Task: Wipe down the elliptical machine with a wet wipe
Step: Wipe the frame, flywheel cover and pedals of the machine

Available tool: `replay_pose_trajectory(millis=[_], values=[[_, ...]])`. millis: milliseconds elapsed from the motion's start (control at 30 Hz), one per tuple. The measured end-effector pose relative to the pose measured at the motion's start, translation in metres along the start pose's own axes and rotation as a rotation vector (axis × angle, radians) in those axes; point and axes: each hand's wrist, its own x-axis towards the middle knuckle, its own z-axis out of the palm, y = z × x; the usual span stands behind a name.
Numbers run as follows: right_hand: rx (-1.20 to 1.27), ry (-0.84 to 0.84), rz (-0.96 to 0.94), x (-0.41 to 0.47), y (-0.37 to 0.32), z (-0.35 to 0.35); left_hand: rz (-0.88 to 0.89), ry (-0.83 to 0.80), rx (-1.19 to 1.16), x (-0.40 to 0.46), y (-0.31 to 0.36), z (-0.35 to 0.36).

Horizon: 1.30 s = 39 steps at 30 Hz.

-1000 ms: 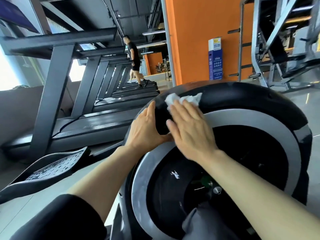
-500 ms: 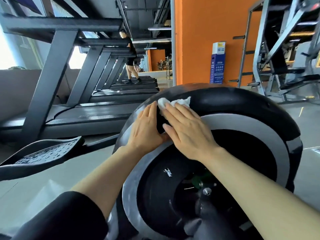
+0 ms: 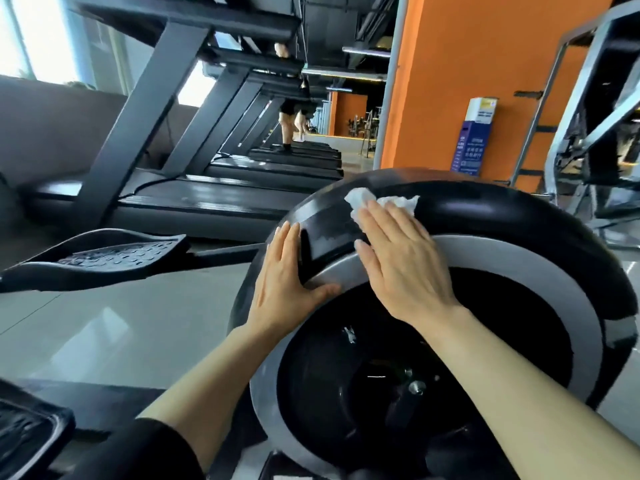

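- Count, as I read it from the head view: two hands, one wet wipe (image 3: pixel 381 201), one elliptical flywheel housing (image 3: pixel 485 216), two foot pedals in sight, a row of treadmills (image 3: pixel 207 188) to the left whose exact number I cannot tell, and one person (image 3: pixel 289 112) standing on a far treadmill.
- Right hand (image 3: pixel 405 265): I see it laid flat, fingers straight and together, pressing the wet wipe onto the top of the housing. The fingers are not curled round the wipe.
- Left hand (image 3: pixel 282 285): flat against the left edge of the housing, fingers extended upward, thumb spread across the silver ring (image 3: pixel 540 268). It holds nothing.
- Wet wipe: white, crumpled, showing past the right fingertips on the glossy black upper curve of the housing; the rest is hidden beneath the palm.
- Housing: glossy black outer shell, a broad silver ring inside it, then a dark recessed centre with a metal bolt (image 3: pixel 416 387) at the hub. Light streaks show on the black surface left of the wipe.
- Pedals: one black textured pedal (image 3: pixel 104 258) to the left on its arm; a second pedal (image 3: pixel 31 431) at the lower left corner, partly cut off.
- Surroundings: orange wall (image 3: pixel 485 81), a blue and white stand (image 3: pixel 472 140) against it, grey rack frames (image 3: pixel 588 116) at right, pale glossy floor (image 3: pixel 121 334).
- Containers: I cannot tell whether the blue stand holds anything.
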Motion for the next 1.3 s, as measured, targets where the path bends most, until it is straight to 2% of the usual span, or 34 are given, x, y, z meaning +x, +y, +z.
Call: replay_pose_trajectory(millis=[67,100,133,233,300,333,433,467,500,600,633,700,767,833,967,1033,1100,1167,1200,1300], values=[[-0.023,0.033,0.163,0.001,-0.007,0.002,-0.031,0.026,-0.034,-0.011,-0.017,0.000],[-0.057,0.030,0.180,0.000,-0.020,0.008,-0.070,0.044,-0.063,-0.018,-0.026,0.002],[-0.081,-0.005,0.122,-0.004,-0.037,0.015,-0.119,0.065,-0.092,-0.026,-0.035,0.003],[-0.102,-0.121,-0.264,-0.017,-0.068,0.034,-0.245,0.108,-0.134,-0.053,-0.060,0.012],[-0.142,-0.132,-0.364,-0.007,-0.064,0.032,-0.313,0.125,-0.156,-0.066,-0.069,0.019],[-0.153,-0.124,-0.319,0.002,-0.061,0.029,-0.340,0.136,-0.181,-0.070,-0.072,0.023],[-0.157,-0.075,-0.008,0.032,-0.060,0.022,-0.408,0.189,-0.268,-0.076,-0.071,0.030],[-0.198,-0.069,-0.006,0.033,-0.070,0.026,-0.430,0.218,-0.292,-0.078,-0.070,0.033],[-0.234,-0.083,-0.083,0.028,-0.084,0.033,-0.455,0.243,-0.310,-0.082,-0.069,0.035],[-0.225,-0.225,-0.498,-0.003,-0.116,0.057,-0.504,0.279,-0.316,-0.093,-0.072,0.045],[-0.227,-0.246,-0.584,-0.005,-0.117,0.059,-0.505,0.287,-0.320,-0.097,-0.073,0.047],[-0.234,-0.219,-0.573,0.006,-0.113,0.056,-0.535,0.283,-0.344,-0.103,-0.078,0.051],[-0.203,-0.156,-0.408,0.016,-0.111,0.054,-0.610,0.272,-0.379,-0.113,-0.084,0.056],[-0.231,-0.103,-0.361,0.005,-0.122,0.062,-0.676,0.278,-0.404,-0.123,-0.087,0.061],[-0.283,-0.209,-0.712,-0.031,-0.140,0.092,-0.758,0.357,-0.485,-0.136,-0.097,0.071],[-0.283,-0.165,-0.720,-0.022,-0.139,0.095,-0.859,0.385,-0.533,-0.143,-0.102,0.075],[-0.294,-0.137,-0.584,-0.011,-0.141,0.094,-0.941,0.378,-0.583,-0.151,-0.106,0.079],[-0.303,-0.102,-0.502,-0.017,-0.152,0.099,-0.943,0.389,-0.603,-0.157,-0.111,0.083],[-0.313,-0.108,-0.539,-0.026,-0.158,0.106,-0.931,0.401,-0.600,-0.159,-0.113,0.086],[-0.349,-0.227,-0.839,-0.067,-0.167,0.133,-0.928,0.437,-0.609,-0.164,-0.119,0.092]])
